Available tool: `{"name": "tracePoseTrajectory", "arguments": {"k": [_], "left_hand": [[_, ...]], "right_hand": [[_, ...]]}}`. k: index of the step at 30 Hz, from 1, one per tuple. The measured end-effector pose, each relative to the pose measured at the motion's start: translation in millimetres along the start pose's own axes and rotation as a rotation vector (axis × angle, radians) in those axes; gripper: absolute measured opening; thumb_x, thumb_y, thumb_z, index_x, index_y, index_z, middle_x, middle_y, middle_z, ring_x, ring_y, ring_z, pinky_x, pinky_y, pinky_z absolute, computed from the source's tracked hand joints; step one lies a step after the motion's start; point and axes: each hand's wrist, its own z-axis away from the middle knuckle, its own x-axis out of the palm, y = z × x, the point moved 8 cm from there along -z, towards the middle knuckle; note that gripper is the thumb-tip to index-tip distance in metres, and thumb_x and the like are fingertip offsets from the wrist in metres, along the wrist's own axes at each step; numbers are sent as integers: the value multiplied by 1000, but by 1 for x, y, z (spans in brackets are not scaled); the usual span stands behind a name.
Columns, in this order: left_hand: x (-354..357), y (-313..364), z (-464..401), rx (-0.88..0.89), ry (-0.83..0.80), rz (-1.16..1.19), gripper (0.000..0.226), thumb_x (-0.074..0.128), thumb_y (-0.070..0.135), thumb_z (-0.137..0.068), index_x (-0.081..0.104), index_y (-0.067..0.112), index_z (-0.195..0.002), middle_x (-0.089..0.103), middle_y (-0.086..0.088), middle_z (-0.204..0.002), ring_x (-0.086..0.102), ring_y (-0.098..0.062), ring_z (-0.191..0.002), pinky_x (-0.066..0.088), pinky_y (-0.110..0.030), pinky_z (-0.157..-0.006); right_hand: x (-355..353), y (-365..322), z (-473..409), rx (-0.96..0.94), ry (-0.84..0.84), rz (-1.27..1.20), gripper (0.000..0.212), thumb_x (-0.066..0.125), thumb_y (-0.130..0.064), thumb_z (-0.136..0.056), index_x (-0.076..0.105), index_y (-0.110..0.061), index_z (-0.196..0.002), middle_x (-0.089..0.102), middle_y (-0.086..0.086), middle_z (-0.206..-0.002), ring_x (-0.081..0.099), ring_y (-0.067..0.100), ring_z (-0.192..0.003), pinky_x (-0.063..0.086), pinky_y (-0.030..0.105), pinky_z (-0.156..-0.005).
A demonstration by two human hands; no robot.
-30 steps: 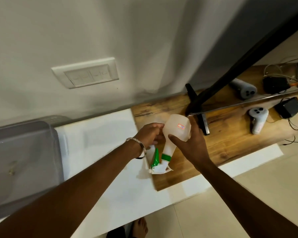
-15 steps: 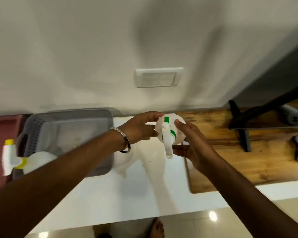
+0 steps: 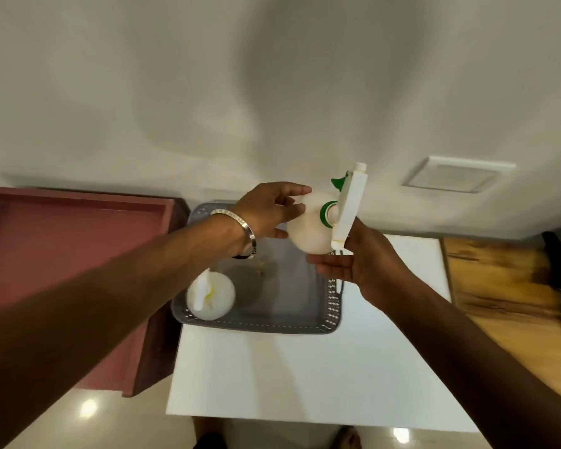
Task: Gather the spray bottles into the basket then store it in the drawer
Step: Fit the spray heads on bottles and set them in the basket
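Our left hand (image 3: 266, 210) and right hand (image 3: 361, 264) both cup the green-collared spray bottle (image 3: 311, 226), fingers curled around its round white body. We have swung it leftward off the wooden counter (image 3: 499, 280); it now hangs over the grey basket (image 3: 332, 306), where a yellow-collared spray bottle (image 3: 211, 296) already lies. Lowering it in looks next.

Hidden, cropped and blurred parts of the scene

The left hand (image 3: 266, 212) covered the far side of the green-collared spray bottle (image 3: 308, 228), and the bottle hid the right hand's (image 3: 366, 264) thumb. The left forearm masked the grey basket's (image 3: 332, 306) upper-left corner. The wooden surface (image 3: 512, 293) at right was motion-blurred and cropped by the frame edge. A foot (image 3: 347, 439) was cropped at the bottom edge.
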Motion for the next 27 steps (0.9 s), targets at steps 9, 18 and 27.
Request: {"name": "tracePoseTrajectory", "arguments": {"k": [9,18,27], "left_hand": [[-133,-39,-4,-59,75,46,35,56,16,-96,56,21,-130,60,-6,-111,59,-26,-113,57,-46,-87],[-168,-131,-29,-211,196,36,26,58,12,-94,57,10,-119,60,-8,-115,61,-26,-102,56,-53,-85],[-161,-159,-44,-129,324,-516,31,51,14,-96,62,8,-124,65,-18,-121,61,-33,-113,47,-35,-96]], "right_hand": [[119,0,-61,66,167,171,52,53,-59,-93,58,-19,-125,65,7,-120,64,25,-106,54,31,-70],[163,58,-112,110,141,232,33,52,-49,-98,62,-25,-118,65,-1,-98,63,22,-90,54,33,-75],[170,107,-140,185,122,223,41,51,-43,-100,61,-16,-129,67,13,-121,65,31,-109,53,29,-69]]}}
